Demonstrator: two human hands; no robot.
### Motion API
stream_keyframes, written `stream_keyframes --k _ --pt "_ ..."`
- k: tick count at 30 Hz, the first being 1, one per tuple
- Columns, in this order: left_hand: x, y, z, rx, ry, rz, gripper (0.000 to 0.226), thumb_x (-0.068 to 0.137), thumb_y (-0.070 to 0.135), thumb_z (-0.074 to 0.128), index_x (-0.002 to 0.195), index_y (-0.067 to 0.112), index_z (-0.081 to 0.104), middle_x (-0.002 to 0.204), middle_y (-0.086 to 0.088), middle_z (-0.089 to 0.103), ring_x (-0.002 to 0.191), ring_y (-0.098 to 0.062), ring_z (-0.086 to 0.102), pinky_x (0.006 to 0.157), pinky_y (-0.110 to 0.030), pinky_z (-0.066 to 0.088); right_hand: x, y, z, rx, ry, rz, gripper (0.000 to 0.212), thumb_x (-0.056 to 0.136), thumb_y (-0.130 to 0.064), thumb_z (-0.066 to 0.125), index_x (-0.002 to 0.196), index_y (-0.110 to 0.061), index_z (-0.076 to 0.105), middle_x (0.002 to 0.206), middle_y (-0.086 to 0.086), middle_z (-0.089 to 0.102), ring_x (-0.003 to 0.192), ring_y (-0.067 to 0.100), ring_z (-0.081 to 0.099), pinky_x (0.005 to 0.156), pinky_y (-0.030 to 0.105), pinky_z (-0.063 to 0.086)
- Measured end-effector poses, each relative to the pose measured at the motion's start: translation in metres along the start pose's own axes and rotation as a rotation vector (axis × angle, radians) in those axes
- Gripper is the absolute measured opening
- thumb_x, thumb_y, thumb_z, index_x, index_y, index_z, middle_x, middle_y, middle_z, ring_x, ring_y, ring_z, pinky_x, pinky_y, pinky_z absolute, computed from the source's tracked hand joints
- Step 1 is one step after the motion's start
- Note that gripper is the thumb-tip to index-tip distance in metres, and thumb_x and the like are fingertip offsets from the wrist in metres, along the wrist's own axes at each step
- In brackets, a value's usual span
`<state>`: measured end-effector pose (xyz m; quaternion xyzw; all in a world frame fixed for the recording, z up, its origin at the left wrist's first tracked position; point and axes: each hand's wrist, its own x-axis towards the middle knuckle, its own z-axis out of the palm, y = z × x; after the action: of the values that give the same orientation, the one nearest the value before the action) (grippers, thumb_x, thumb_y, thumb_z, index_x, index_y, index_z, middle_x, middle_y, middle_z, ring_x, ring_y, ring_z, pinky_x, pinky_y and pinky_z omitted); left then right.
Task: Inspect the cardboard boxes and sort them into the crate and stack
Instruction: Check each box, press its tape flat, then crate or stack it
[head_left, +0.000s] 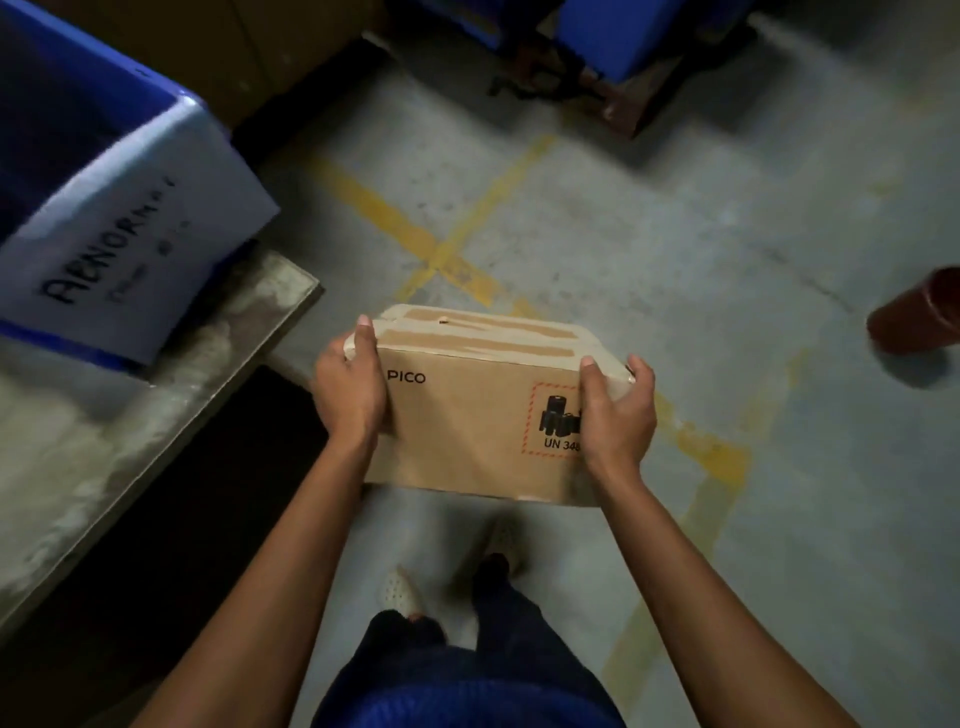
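Gripping cardboard box (478, 421) — left hand (350, 389), right hand (618, 410) clamped on its ends | blue crate (78, 104) — contents hidden

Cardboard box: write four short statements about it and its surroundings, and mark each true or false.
1. The left hand and the right hand grip the cardboard box at opposite ends. True.
2. The box has been set down. False: it is held in the air above the floor.
3. A paper sign hangs on the blue crate at the left. True.
4. The box's top is bare cardboard. False: tape strips run along it.
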<state>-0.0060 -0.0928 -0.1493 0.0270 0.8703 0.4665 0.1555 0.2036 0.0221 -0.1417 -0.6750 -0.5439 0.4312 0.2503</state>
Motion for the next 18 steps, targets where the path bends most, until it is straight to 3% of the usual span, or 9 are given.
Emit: stream_keyframes --k 2,6,12,18 --pt "-0.001 -0.001 -0.042 0.001 0.073 0.005 0.064 0.089 0.068 0.039 0.101 0.015 0.073 0.098 -0.008 0.073 0.093 -0.029 0.066 0.085 -0.045 0.054 -0.031 -0.023 0.01 -0.009 -0.024 -0.05 0.071 0.082 -0.067 0.054 0.141 -0.03 0.044 0.12 0.008 0.063 0.113 0.028 0.059 0.096 0.046 0.05" --pt "-0.003 -0.01 -0.126 -0.074 0.156 -0.001 0.064 0.086 0.07 0.039 0.105 0.018 0.071 0.097 -0.005 0.072 0.092 -0.027 0.066 0.085 -0.047 0.055 -0.092 -0.068 0.029 -0.026 -0.072 -0.147 0.076 0.07 -0.073 0.043 0.134 -0.033 0.046 0.111 0.005 0.065 0.111 0.029 0.059 0.095 0.048 0.05" --pt "-0.008 -0.035 -0.272 -0.033 0.257 0.04 0.057 0.092 0.062 0.041 0.109 0.016 0.071 0.107 -0.011 0.071 0.102 -0.034 0.062 0.088 -0.042 0.051 -0.201 -0.106 0.068 -0.053 -0.146 -0.27 0.053 0.082 -0.058 0.052 0.126 -0.03 0.052 0.106 0.003 0.064 0.107 0.029 0.06 0.094 0.046 0.05" --pt "-0.015 -0.092 -0.408 -0.017 0.483 0.0 0.051 0.095 0.056 0.045 0.108 0.013 0.069 0.11 -0.012 0.07 0.108 -0.036 0.058 0.086 -0.04 0.047 -0.314 -0.11 0.134 -0.036 -0.34 -0.339 0.044 0.086 -0.053 0.057 0.121 -0.027 0.054 0.103 0.002 0.065 0.101 0.029 0.062 0.092 0.044 0.051"
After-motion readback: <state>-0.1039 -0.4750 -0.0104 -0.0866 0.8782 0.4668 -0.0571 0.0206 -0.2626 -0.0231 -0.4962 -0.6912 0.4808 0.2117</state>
